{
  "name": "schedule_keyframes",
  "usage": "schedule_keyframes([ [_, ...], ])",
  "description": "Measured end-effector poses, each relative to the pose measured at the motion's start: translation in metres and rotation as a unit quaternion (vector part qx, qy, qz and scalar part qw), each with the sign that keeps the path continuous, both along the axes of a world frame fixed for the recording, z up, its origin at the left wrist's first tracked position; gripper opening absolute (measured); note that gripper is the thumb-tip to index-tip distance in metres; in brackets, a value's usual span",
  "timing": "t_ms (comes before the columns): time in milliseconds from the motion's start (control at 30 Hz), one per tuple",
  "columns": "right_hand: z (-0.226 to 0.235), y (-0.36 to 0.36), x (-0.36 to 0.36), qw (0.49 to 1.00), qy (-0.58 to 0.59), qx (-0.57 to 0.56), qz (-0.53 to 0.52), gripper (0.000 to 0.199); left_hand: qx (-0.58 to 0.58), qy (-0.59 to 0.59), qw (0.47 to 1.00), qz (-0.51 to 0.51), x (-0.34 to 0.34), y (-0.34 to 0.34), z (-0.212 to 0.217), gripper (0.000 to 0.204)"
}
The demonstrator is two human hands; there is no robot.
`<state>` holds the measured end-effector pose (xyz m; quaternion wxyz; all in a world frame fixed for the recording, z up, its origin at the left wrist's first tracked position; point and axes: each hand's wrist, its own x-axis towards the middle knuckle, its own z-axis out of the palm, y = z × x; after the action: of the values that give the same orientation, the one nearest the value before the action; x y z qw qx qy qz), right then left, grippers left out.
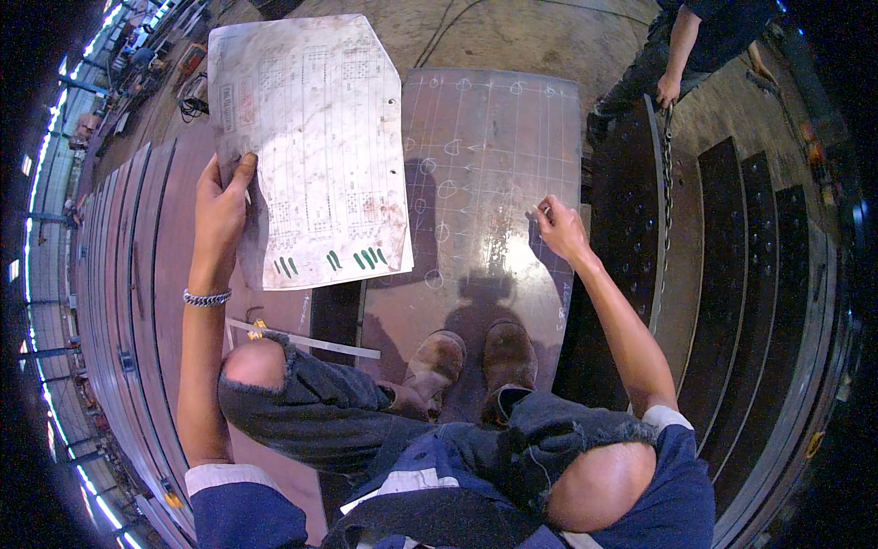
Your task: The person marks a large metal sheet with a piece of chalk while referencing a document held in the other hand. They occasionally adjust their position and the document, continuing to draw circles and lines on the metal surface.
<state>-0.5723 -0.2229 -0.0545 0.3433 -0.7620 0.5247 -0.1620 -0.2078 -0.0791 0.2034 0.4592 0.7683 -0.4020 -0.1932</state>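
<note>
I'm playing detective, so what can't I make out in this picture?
In the head view:
Left hand: some fingers hidden behind the papers.
Papers: small print too tiny and smudged to read.
Right hand: anything pinched is too small to tell.
Co-worker: head cut off by the top edge.

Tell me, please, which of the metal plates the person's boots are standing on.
The middle plate, marked with white circles and lines: both boots rest on it, while the left plates and right plates bear neither.
</note>
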Motion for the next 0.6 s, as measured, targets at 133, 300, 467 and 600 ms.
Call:
schedule_keyframes([
  [133,0.002,0.0,-0.002,1.0,0.005,0.017,-0.002,0.021,-0.002,-0.006,1.0,0.0,-0.001,-0.001,-0.001,0.032],
  [300,-0.003,0.0,-0.004,1.0,0.012,-0.016,0.006,0.02,-0.006,-0.014,1.0,-0.011,0.002,0.0,-0.001,0.031],
  [467,-0.005,0.0,-0.004,1.0,0.004,-0.004,0.004,0.021,0.004,-0.017,1.0,0.008,0.0,0.001,0.001,0.031],
  [600,-0.006,0.001,-0.006,1.0,0.009,-0.013,0.001,0.02,0.008,-0.019,1.0,0.007,-0.001,0.0,0.0,0.031],
])
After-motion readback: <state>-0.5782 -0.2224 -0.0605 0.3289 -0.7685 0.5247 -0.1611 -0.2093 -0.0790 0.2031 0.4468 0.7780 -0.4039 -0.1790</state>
